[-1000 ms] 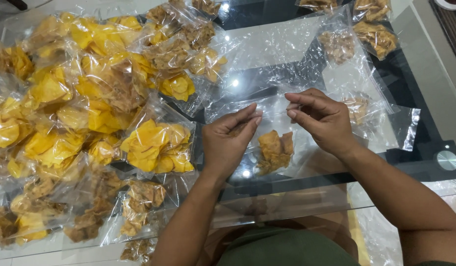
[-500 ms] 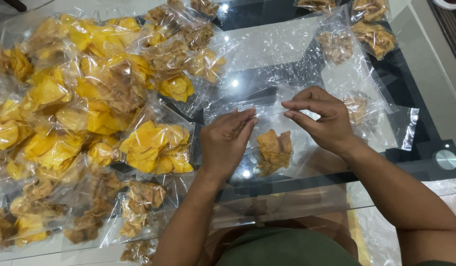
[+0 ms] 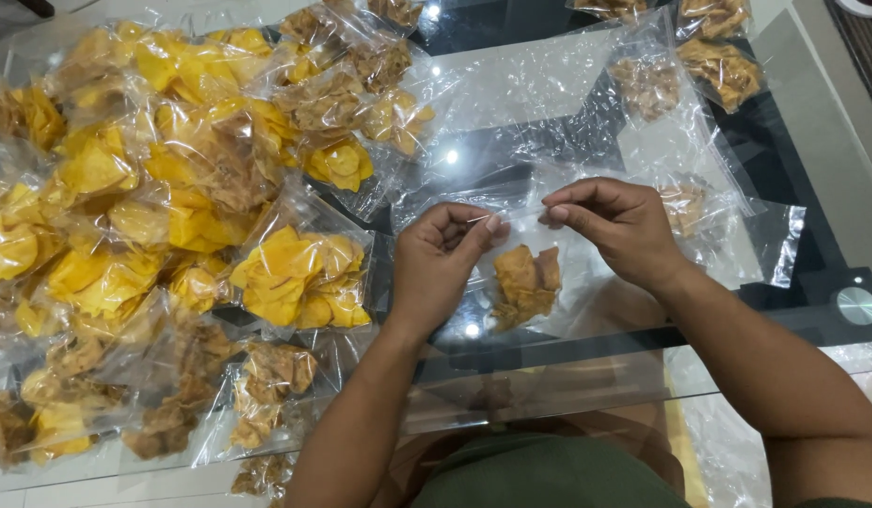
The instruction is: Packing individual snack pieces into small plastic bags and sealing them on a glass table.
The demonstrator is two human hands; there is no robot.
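Note:
A small clear plastic bag (image 3: 525, 282) with a few brownish-orange chips inside lies on the glass table (image 3: 812, 141) in front of me. My left hand (image 3: 445, 259) pinches the bag's top edge at its left end, thumb against forefinger. My right hand (image 3: 619, 226) pinches the same top edge at its right end. The two hands sit close together, fingertips nearly facing each other over the bag's mouth.
A large heap of sealed clear bags of yellow and brown chips (image 3: 172, 216) covers the table's left half. More chip bags (image 3: 709, 56) lie at the far right, with loose empty plastic bags (image 3: 558, 103) between. The near glass edge (image 3: 596, 376) runs just below my wrists.
Both hands stay on the bag's top edge. The fingertips have shifted slightly along it and moved a little closer together.

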